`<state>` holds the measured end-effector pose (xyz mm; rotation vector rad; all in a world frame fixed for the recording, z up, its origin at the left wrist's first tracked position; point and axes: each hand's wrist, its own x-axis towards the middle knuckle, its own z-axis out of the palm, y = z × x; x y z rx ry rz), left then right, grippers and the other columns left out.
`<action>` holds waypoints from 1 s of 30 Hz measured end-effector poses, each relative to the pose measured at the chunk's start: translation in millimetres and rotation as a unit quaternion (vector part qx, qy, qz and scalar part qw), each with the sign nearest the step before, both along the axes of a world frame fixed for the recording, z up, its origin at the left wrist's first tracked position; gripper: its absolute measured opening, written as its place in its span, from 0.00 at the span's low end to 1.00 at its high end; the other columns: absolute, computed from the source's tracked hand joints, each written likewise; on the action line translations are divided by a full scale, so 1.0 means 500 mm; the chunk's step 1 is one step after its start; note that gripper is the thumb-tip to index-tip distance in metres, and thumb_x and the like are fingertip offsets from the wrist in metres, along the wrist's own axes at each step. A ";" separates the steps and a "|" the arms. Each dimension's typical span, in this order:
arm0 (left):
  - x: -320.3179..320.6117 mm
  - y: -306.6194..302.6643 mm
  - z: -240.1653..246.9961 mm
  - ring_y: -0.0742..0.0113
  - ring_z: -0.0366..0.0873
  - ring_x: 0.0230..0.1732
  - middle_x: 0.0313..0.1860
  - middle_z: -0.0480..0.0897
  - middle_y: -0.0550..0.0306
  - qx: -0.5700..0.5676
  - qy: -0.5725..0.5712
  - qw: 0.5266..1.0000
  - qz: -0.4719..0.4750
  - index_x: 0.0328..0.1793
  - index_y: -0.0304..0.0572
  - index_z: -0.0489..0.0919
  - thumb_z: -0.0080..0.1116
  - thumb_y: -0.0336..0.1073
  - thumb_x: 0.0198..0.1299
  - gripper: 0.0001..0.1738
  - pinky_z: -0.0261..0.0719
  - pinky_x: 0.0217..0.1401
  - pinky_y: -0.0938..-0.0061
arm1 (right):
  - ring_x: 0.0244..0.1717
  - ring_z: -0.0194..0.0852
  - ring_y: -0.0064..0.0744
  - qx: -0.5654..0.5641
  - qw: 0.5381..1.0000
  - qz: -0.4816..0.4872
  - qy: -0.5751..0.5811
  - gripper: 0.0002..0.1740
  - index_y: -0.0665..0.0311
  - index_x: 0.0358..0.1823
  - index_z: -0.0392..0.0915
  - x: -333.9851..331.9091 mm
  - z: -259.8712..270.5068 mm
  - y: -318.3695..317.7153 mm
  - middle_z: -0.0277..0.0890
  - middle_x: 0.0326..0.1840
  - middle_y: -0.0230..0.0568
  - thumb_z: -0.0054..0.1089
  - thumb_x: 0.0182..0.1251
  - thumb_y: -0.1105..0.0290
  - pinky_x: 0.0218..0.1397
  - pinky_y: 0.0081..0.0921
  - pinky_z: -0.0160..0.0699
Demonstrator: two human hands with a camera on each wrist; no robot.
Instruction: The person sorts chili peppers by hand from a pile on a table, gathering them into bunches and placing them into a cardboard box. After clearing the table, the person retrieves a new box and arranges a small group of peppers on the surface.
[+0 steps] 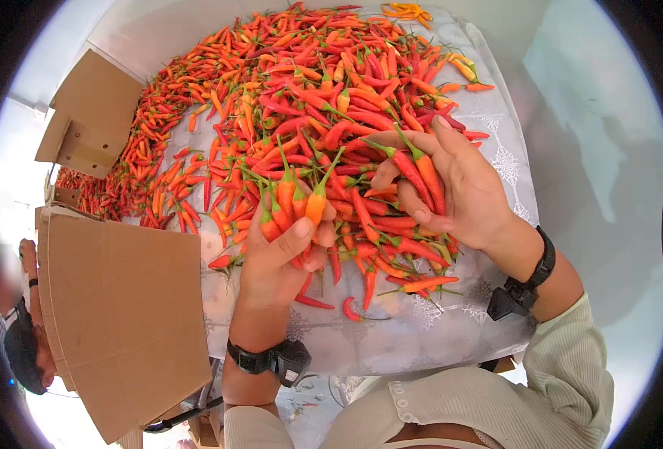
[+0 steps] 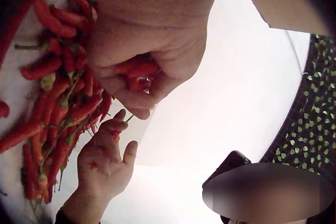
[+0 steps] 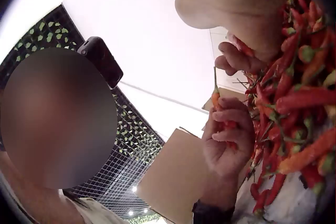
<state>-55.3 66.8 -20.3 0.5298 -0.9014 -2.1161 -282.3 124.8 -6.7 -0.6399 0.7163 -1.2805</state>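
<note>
In the head view the left hand (image 1: pixel 275 258) curls round a small bunch of orange and red peppers (image 1: pixel 316 206), green stems pointing up and away. The right hand (image 1: pixel 462 183), palm turned inward, holds red peppers (image 1: pixel 412 176) between thumb and fingers, a short way right of the left hand. Both hands are over a large heap of peppers (image 1: pixel 324 97). The left wrist view shows red peppers (image 2: pixel 139 71) inside the curled left hand (image 2: pixel 152 61). In the right wrist view, an orange pepper (image 3: pixel 216 99) sticks out of the left hand (image 3: pixel 228 145).
The heap lies on a pale patterned cloth (image 1: pixel 331 344). A cardboard box (image 1: pixel 129 307) with raised flaps stands at the left, another flap (image 1: pixel 96 105) behind it. A pale wall (image 1: pixel 593 150) rises at the right. Another person's arm (image 1: pixel 36 322) shows at the far left.
</note>
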 end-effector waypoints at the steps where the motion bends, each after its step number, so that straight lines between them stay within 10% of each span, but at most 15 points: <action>1: 0.002 -0.001 -0.002 0.70 0.76 0.33 0.44 0.79 0.49 0.004 0.004 1.000 -0.005 0.58 0.43 0.67 0.61 0.26 0.58 0.23 0.66 0.20 0.85 | 0.18 0.67 0.22 0.001 1.000 0.001 -0.004 0.38 0.69 0.66 0.61 0.000 -0.001 0.000 0.78 0.40 0.44 0.32 0.73 0.40 0.11 0.16 0.52; 15: -0.002 -0.004 0.001 0.77 0.68 0.24 0.37 0.76 0.56 0.020 0.015 1.000 0.004 0.57 0.44 0.68 0.62 0.17 0.51 0.28 0.58 0.17 0.87 | 0.21 0.72 0.23 0.009 0.999 -0.039 0.012 0.29 0.67 0.65 0.64 0.014 0.003 0.003 0.76 0.37 0.42 0.37 0.76 0.50 0.13 0.17 0.59; 21: -0.004 0.002 -0.004 0.81 0.67 0.21 0.34 0.76 0.61 -0.024 -0.024 0.999 0.015 0.57 0.44 0.69 0.65 0.18 0.50 0.28 0.58 0.16 0.86 | 0.20 0.65 0.14 -0.039 0.970 -0.065 0.231 0.18 0.64 0.57 0.71 0.029 0.008 0.014 0.71 0.28 0.30 0.49 0.74 0.60 0.15 0.15 0.58; 30: -0.018 0.026 0.006 0.81 0.69 0.21 0.36 0.77 0.63 -0.099 -0.115 0.987 0.050 0.57 0.43 0.66 0.66 0.29 0.56 0.25 0.64 0.18 0.86 | 0.44 0.73 0.24 -0.188 0.910 -0.178 0.322 0.18 0.69 0.47 0.69 0.122 0.044 -0.018 0.76 0.44 0.39 0.41 0.77 0.58 0.49 0.25 0.72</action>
